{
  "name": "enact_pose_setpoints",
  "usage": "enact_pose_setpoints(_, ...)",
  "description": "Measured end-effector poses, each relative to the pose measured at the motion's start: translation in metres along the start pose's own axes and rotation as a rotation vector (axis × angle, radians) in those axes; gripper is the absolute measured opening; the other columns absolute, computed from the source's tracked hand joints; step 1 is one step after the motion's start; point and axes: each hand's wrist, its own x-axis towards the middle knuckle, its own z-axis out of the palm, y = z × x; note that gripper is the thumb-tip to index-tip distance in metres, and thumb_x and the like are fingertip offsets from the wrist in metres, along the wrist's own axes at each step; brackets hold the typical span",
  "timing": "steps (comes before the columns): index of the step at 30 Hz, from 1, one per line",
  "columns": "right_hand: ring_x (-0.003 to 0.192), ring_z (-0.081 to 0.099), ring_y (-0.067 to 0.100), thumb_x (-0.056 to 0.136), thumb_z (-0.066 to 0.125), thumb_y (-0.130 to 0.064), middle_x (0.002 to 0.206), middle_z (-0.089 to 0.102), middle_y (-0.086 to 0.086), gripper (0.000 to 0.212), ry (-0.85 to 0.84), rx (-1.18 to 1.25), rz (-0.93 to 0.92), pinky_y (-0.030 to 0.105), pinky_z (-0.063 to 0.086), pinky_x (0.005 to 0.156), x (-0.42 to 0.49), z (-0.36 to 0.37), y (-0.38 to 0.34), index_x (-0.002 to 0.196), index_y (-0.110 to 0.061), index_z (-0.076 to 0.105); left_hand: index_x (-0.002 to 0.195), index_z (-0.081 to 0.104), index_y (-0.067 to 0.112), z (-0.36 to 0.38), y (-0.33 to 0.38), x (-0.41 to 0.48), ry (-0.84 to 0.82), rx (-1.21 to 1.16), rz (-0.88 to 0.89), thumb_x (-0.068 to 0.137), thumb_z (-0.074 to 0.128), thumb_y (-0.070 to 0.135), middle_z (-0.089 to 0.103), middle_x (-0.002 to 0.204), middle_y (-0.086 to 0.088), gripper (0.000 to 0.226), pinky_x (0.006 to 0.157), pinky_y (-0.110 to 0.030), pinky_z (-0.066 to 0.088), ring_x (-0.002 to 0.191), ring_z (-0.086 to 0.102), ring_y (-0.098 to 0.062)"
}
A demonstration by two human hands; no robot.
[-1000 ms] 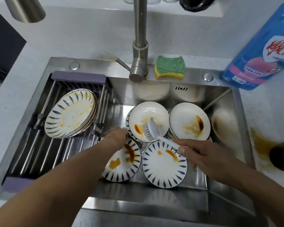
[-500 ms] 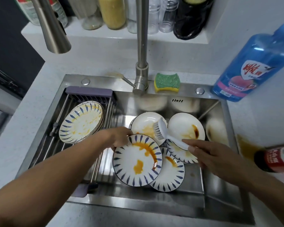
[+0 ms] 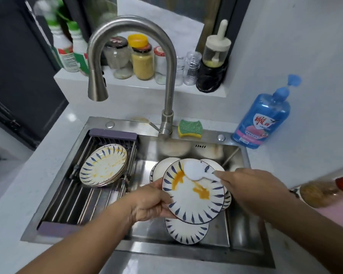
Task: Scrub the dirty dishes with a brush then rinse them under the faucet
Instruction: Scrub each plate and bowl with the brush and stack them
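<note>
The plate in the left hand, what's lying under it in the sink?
Below the held plate, a blue-striped plate shows its near half, a white plate peeks out behind, and a striped rim shows at the right. Their middles are covered.

Faucet spout (image 3: 98, 89) overhangs rack (image 3: 112, 134) (plates (image 3: 104, 165) inside); sink (image 3: 246, 234) front-R free.

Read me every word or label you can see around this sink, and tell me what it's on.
"雕": big red character on the label of the blue detergent bottle; the smaller print is too small to read.
Green-and-white bottles and shelf jars: labels blurred, unreadable.
</note>
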Motion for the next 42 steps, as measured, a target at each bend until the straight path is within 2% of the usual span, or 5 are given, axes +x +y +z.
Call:
enact_pose_setpoints(10,0.106,0.061,0.023,0.108,0.029,-0.049,0.119,0.064,-0.004,0.038,-0.105,-0.021,-0.082,0.037,0.051,0.085,-0.022,-0.028,-0.016,0.144,-0.05,0.04,0.135,0.055,0.02,0.008,0.002,-0.027,0.03,-0.159,0.147,0.086,0.035,-0.03,0.061,0.129,-0.023,0.073,0.057,-0.058,0.06,0.091,0.072,-0.045)
enact_pose_setpoints(16,0.112,0.063,0.025,0.107,0.031,-0.052,0.128,0.065,-0.003,0.04,0.011,0.016,0.03,0.037,0.051,0.089,-0.014,-0.043,-0.002,0.146,-0.053,0.04,0.133,0.057,0.022,0.025,-0.008,-0.03,-0.018,-0.158,0.18,0.083,0.033,-0.031,0.065,0.13,-0.021,0.077,0.073,-0.071,0.055,0.111,0.065,-0.048)
enact_pose_setpoints(30,0.108,0.062,0.027,0.109,0.032,-0.041,0.122,0.061,0.0,0.034,0.043,-0.083,0.058,0.035,0.046,0.078,-0.023,-0.06,-0.008,0.139,-0.049,0.044,0.128,0.059,0.025,0.03,-0.009,-0.03,-0.048,-0.234,0.241,0.084,0.034,-0.031,0.073,0.117,-0.017,0.075,0.075,-0.076,0.052,0.104,0.07,-0.046)
enact_pose_setpoints(36,0.097,0.06,0.019,0.105,0.039,-0.049,0.107,0.063,-0.008,0.027,-0.186,0.08,0.014,0.038,0.051,0.081,-0.055,-0.047,-0.018,0.129,-0.049,0.051,0.122,0.054,0.025,0.026,-0.004,-0.034,0.051,-0.358,0.316,0.104,0.054,0.013,0.077,0.11,-0.011,0.021,0.074,-0.078,0.049,0.1,0.073,-0.041)
enact_pose_setpoints(42,0.088,0.056,0.018,0.108,0.037,-0.047,0.098,0.058,-0.008,0.032,-0.156,0.118,-0.052,0.037,0.05,0.077,-0.064,-0.042,-0.049,0.137,-0.046,0.049,0.137,0.049,0.025,0.026,-0.006,-0.033,0.082,-0.369,0.297,0.103,0.042,0.047,0.067,0.128,-0.017,0.041,0.072,-0.071,0.056,0.107,0.069,-0.046)
